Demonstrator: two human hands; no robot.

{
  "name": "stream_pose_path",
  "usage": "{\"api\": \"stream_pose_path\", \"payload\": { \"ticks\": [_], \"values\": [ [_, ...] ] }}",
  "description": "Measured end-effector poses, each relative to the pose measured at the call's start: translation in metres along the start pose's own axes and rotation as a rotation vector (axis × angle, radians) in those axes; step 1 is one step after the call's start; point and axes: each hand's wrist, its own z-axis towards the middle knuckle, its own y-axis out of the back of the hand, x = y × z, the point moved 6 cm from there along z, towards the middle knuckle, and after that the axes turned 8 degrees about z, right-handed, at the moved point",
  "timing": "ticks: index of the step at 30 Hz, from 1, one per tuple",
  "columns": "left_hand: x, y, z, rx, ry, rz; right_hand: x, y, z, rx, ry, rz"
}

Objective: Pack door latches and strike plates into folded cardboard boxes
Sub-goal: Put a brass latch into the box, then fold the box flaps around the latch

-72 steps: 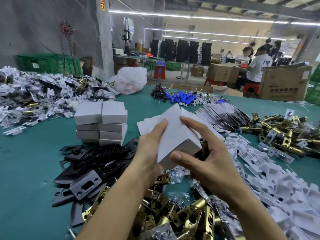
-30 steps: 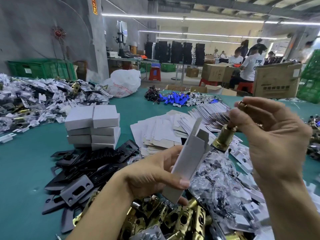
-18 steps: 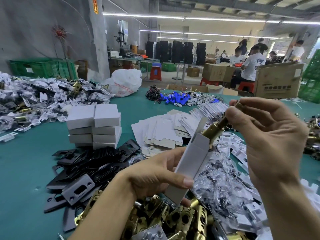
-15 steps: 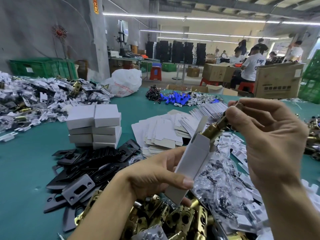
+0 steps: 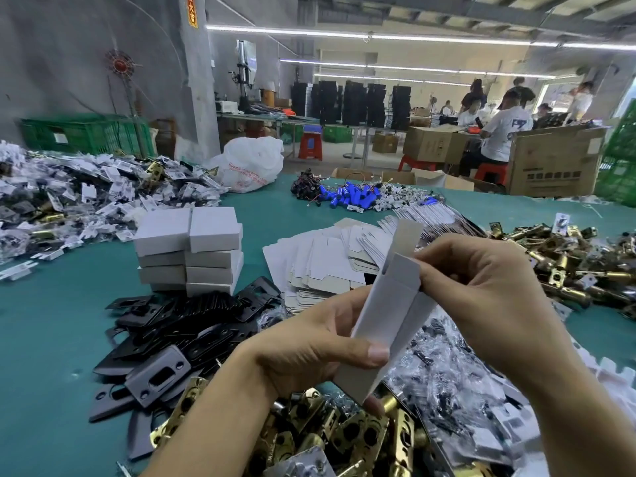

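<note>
**Hands and box.** The left hand (image 5: pixel 309 352) is gripping a white cardboard box (image 5: pixel 385 325) by its lower half. The thumb is lying across the front panel and the fingers are curling round the back, with one fingertip showing below the bottom end. The box is being held in the air above the near edge of the green table (image 5: pixel 51 321). It is tilting with its open end up and away from the person, and its top flap is standing unfolded.

The right hand (image 5: pixel 488 297) is pinching the open end of the box. Its thumb is pressing on the upper corner of the front panel, and its curled fingers are sitting behind the mouth. Whether anything is lying inside the box, or hidden between those fingers, cannot be told.

**Stock on the table.**
- A heap of brass latches (image 5: pixel 344 438) is lying directly beneath the hands at the near edge.
- A second latch heap (image 5: pixel 568 259) is lying well apart at the right.
- Black strike plates (image 5: pixel 192 325) are lying in a loose pile to the left of the left wrist, touching the near brass heap.
- Clear bags of small dark parts (image 5: pixel 444 370) are spreading under the right forearm.
- Closed boxes (image 5: pixel 189 249) are standing in a two-column stack behind the plates.
- Flat box blanks (image 5: pixel 320 266) are fanning out near that stack, behind the held box.
- Blue cylinders (image 5: pixel 351 196) and a white sack (image 5: pixel 251 163) are lying farther back.

**Background.** People (image 5: pixel 502 132) are sitting beyond the table, near a brown carton (image 5: pixel 554 163).
</note>
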Motion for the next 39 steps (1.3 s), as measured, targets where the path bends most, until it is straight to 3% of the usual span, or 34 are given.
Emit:
{"api": "stream_pose_path", "payload": {
  "ticks": [5, 10, 12, 16, 23, 28, 30, 34, 36, 39],
  "values": [
    [-0.001, -0.001, -0.001, -0.001, -0.006, -0.007, 0.002, -0.007, -0.002, 0.112, -0.010, -0.058],
    [-0.008, 0.006, -0.006, -0.029, -0.080, -0.170, 0.003, 0.013, 0.000, -0.197, 0.074, 0.125],
    [-0.013, 0.007, -0.008, 0.022, -0.130, -0.254, -0.010, 0.010, 0.003, -0.101, -0.042, 0.211],
    [-0.017, 0.009, -0.010, 0.033, -0.155, -0.369, -0.036, -0.026, -0.004, 0.272, -0.247, 0.163],
    [-0.006, 0.026, -0.006, -0.503, -0.044, 0.025, -0.046, -0.029, -0.004, 0.182, -0.257, 0.198],
    [-0.005, 0.030, -0.004, -0.662, -0.076, 0.043, -0.056, -0.025, -0.005, 0.203, -0.317, 0.092],
    [-0.003, 0.035, -0.005, -0.709, -0.073, 0.012, -0.064, -0.016, -0.002, 0.114, -0.359, 0.076],
    [0.001, 0.038, -0.002, -0.706, -0.060, -0.016, -0.088, 0.028, -0.001, -0.104, -0.427, -0.416],
    [0.003, 0.039, -0.002, -0.727, -0.057, -0.038, -0.104, 0.045, -0.009, -0.048, -0.581, -0.666],
    [0.004, 0.042, -0.004, -0.795, -0.049, -0.044, -0.119, 0.057, -0.025, 0.151, -0.814, -0.824]
  ]
}}
